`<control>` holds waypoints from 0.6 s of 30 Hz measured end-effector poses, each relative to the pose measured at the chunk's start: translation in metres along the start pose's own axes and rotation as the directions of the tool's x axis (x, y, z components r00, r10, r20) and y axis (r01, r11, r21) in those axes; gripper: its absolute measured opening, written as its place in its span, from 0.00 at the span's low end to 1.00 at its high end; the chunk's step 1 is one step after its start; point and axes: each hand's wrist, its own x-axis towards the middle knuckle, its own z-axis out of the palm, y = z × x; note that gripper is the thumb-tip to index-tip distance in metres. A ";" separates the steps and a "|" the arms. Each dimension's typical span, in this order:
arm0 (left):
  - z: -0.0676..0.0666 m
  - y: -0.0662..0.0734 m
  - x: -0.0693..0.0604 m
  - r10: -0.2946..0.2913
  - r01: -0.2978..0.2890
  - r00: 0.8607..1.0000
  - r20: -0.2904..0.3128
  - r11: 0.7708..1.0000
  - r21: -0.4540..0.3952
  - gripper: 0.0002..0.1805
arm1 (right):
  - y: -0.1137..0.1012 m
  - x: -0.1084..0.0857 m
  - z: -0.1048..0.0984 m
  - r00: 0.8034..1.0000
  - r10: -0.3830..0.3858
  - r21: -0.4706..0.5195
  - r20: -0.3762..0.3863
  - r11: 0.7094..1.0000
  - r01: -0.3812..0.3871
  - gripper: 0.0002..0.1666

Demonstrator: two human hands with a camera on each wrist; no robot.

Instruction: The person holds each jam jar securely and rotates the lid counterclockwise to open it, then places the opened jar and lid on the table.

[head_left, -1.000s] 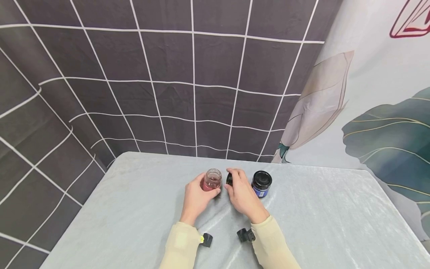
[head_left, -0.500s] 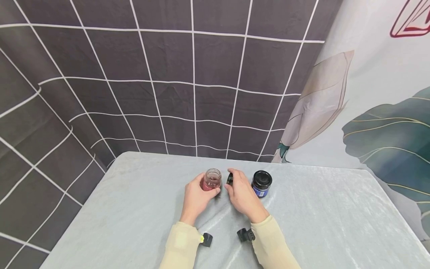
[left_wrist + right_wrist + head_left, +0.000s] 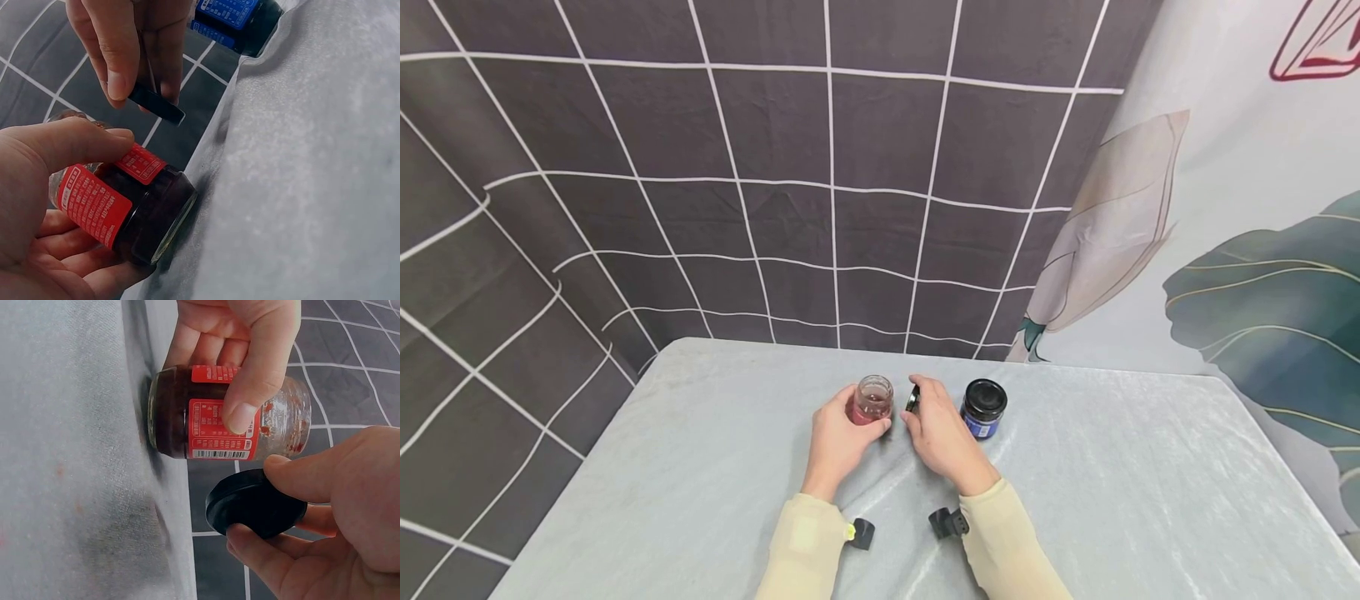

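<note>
A glass jar with a red label and dark contents stands lidless on the table, traces of red food on its inner wall near the mouth. My left hand grips it round the side, thumb across the label. Just to the right, my right hand pinches a black lid by its rim, tilted on edge and apart from the jar. Beyond the right hand stands a second jar with a black lid on and a blue label, its base partly cut off in the left wrist view.
A pale grey cloth covers the table, slightly creased. Behind it hangs a dark curtain with a white grid. At the right is a white curtain with leaf prints. Black camera mounts sit at both wrists.
The black lid has turned a little in the right hand's fingers, now showing more edge-on. The left hand and the red-labelled jar stay where they were.
</note>
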 end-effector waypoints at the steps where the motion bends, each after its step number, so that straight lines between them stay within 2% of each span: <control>1: 0.000 0.000 0.000 -0.002 0.002 1.000 0.001 1.000 0.001 0.25 | 0.000 0.000 0.000 1.000 -0.001 0.000 0.000 1.000 0.001 0.30; 10: 0.000 0.001 0.001 -0.031 0.031 0.999 0.006 0.999 -0.010 0.26 | 0.000 0.000 0.000 1.000 0.007 0.000 0.010 1.000 -0.007 0.30; 18: 0.001 0.000 0.001 -0.038 0.038 0.999 -0.013 0.999 0.000 0.29 | 0.000 0.000 0.001 1.000 0.020 0.011 0.022 1.000 -0.020 0.30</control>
